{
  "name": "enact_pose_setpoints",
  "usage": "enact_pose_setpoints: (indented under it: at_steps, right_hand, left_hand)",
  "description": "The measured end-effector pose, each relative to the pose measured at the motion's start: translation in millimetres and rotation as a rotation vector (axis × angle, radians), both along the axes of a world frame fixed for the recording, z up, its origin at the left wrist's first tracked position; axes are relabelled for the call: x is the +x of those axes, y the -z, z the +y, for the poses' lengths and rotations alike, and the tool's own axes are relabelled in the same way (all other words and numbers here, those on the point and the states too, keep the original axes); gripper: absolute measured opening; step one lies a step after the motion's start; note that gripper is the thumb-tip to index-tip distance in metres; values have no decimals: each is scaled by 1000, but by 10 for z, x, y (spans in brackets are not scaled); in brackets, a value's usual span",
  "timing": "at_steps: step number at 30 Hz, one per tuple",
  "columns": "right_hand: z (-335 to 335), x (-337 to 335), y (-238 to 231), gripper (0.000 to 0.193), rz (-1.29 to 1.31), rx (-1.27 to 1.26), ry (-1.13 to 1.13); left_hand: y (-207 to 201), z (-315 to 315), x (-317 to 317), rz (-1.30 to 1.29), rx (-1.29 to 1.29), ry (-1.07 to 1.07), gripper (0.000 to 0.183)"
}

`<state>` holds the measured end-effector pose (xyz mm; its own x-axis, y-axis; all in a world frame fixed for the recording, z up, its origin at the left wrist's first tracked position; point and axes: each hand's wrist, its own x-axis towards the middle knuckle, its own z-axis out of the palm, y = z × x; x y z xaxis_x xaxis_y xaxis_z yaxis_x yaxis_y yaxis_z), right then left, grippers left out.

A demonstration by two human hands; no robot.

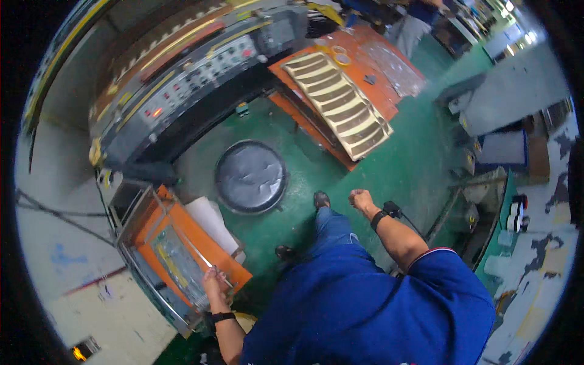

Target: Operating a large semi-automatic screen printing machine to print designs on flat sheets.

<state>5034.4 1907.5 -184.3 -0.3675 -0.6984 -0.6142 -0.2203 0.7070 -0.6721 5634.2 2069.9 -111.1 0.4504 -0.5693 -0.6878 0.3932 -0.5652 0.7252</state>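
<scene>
My left hand [213,282] is at the lower left, with its fingers curled round a thin pale rod [196,250]. The rod slants over an orange board [234,272] that carries a clear plastic sheet [176,263] with yellow strips. Whether the rod is loose or joined to the metal frame [137,228] beside the board, I cannot tell. My right hand [361,200] hangs over the green floor in front of my body. Its fingers are bent into a loose fist, and nothing shows in them.
A control panel [201,73] on a large machine spans the upper left. A dark round drum [251,176] stands on the floor ahead. Beyond, an orange table [404,97] bears a ribbed cream-and-brown panel [337,103] and tape rolls [342,59]. Another person [413,27] stands behind it.
</scene>
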Motion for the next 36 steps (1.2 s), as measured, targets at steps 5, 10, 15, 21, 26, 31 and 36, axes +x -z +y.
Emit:
enact_pose_setpoints:
  at_steps: [5,10,15,21,26,31,36]
  right_hand:
    - [-394,-432,-96,16,-320,49,300]
    - [-933,-784,460,32,-663,274,498]
    - [-1374,-686,502,24,-676,186,654]
    - [-1253,-947,676,12,-647,73,607]
    - [-1353,-1290,432,27,-345,151,713]
    - [-1456,-1391,435,69,-278,94,782]
    - [-1785,-1171,369,57,-248,-40,810]
  left_hand:
    - [-126,-1345,-572,-99,62,172,14]
    - [-424,-2568,-1322,-209,79,346,20]
    - [-726,-3695,-2240,-171,86,475,22]
    - [-565,-5208,-3180,-227,56,768,24]
    - [-25,-6680,-3802,-499,-90,1101,19]
    - [620,-8103,-4186,-977,-513,1337,40]
    - [1139,-8863,-4433,-1271,-536,1369,43]
